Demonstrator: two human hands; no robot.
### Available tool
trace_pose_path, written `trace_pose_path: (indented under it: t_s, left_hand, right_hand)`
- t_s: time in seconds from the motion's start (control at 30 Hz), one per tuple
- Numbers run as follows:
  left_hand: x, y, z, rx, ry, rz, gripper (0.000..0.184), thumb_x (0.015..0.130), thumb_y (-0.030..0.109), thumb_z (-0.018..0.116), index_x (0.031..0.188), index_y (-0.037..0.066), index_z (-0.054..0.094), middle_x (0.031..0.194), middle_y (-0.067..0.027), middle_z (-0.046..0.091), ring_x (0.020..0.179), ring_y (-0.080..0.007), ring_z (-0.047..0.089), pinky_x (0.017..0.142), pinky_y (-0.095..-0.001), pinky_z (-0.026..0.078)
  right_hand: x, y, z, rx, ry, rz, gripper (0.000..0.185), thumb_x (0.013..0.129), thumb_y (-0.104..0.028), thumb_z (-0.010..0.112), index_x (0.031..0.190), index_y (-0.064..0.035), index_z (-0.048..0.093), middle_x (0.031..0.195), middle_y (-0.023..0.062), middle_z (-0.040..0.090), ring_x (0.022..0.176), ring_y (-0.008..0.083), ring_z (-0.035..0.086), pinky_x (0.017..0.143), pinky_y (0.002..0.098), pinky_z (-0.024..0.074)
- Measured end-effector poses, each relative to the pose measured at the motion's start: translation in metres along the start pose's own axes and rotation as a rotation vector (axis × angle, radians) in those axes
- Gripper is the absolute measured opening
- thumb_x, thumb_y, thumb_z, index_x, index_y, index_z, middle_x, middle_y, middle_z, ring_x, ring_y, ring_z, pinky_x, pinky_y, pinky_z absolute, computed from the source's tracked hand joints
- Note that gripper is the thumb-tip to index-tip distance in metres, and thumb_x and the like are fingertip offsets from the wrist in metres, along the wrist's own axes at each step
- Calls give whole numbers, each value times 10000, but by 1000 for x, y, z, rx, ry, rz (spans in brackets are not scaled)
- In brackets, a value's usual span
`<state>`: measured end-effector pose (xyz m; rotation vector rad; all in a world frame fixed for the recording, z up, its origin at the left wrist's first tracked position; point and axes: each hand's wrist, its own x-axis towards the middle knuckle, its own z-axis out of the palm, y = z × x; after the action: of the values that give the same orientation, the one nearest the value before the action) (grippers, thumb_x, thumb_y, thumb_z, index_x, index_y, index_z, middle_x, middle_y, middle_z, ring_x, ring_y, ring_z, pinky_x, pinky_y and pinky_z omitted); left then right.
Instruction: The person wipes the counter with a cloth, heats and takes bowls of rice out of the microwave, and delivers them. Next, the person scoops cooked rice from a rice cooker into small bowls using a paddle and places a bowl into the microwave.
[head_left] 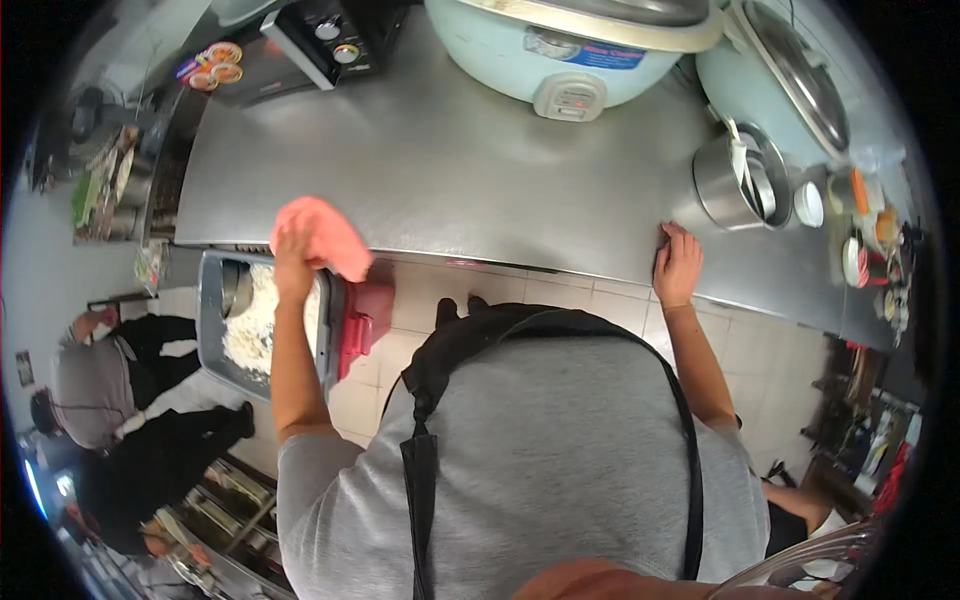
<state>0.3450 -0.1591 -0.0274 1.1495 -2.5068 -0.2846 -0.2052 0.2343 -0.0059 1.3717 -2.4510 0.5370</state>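
Note:
My left hand (293, 265) is closed on a pink cloth (338, 242) at the front left edge of the steel counter (450, 180). Part of the cloth spreads over the counter and a corner hangs past its edge. Below that forearm is a grey bin (208, 330) holding a white, grainy food that looks like rice (250, 335), with a metal bowl (236, 288) in it. On the right, my right hand (680, 262) rests on the counter's front edge, fingers laid on the steel and holding nothing. A metal pot (720, 185) with utensils inside stands just beyond it.
Along the back stand a large pale blue rice cooker (480, 50), a second cooker (720, 85) and a black appliance with knobs (320, 40). Jars (855, 262) line the right end. A red container (368, 315) sits beside the bin. Other people (95, 385) are at left.

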Motion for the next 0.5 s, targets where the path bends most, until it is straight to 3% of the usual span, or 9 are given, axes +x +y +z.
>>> trace_pose_path:
  t_s: [0.1,0.13,0.27,0.33,0.37,0.4,0.43,0.47,0.5]
  left_hand:
    - [24,-32,-51,-407,133,-375,484,839,-8,556,1302,116,629,1212,-110,646,1119,-237,585,987,-356,461]
    - [32,-22,-68,-438,204,-391,417,896,-22,483,1263,75,656,1106,-118,711,1018,-202,653,930,-320,506]
    - [61,34,-93,-495,377,-301,396,969,195,620,1325,24,593,1197,-154,671,1097,-229,617,977,-339,480]
    - [71,36,-72,-483,244,-242,497,976,311,638,1348,-8,557,1281,-159,627,1149,-246,585,1028,-358,441]
    - [76,67,-67,-531,26,-249,613,974,376,632,1427,-7,475,1402,-180,535,1272,-261,505,1105,-374,368]
    - [85,90,-50,-537,-101,50,727,961,460,620,1507,41,384,1525,-185,416,1420,-285,370,1180,-442,261]
    - [82,75,-28,-105,-265,122,793,957,515,592,1557,85,302,1605,-178,295,1513,-309,196,1219,-499,119]
    - [80,112,-18,-32,-347,-148,759,965,521,568,1565,134,307,1632,-147,246,1531,-351,100,1220,-523,29]
    - [90,74,23,-26,-325,208,768,953,546,570,1564,158,316,1643,-118,229,1530,-375,71,1217,-532,8]
  right_hand:
    - [1,-1,-2,22,13,0,356,817,-45,556,1159,-118,623,1229,78,620,1121,303,543,945,428,407]
    - [1,1,-1,30,23,0,354,818,-43,555,1157,-120,624,1229,79,619,1126,304,537,946,429,407]
    - [-2,4,0,75,23,26,347,805,-43,578,1139,-123,625,1225,80,608,1142,310,523,953,435,403]
    - [0,1,-5,85,16,68,349,794,-46,594,1134,-122,620,1221,84,600,1144,318,520,959,439,399]
    - [0,3,-7,94,-8,56,375,782,-53,611,1151,-116,592,1238,100,567,1172,324,500,979,447,386]
    - [-2,5,-7,87,-13,56,385,780,-53,612,1158,-115,582,1245,104,557,1183,324,492,986,448,381]
    - [-3,8,-10,77,-20,49,394,778,-53,613,1166,-113,572,1252,109,546,1194,325,484,994,449,377]
    - [-2,9,-11,73,-30,31,404,776,-53,614,1173,-112,562,1259,113,536,1205,325,476,1001,450,372]
    - [-2,8,-14,72,-74,54,413,779,-53,612,1183,-110,548,1267,113,520,1226,318,461,1020,450,362]
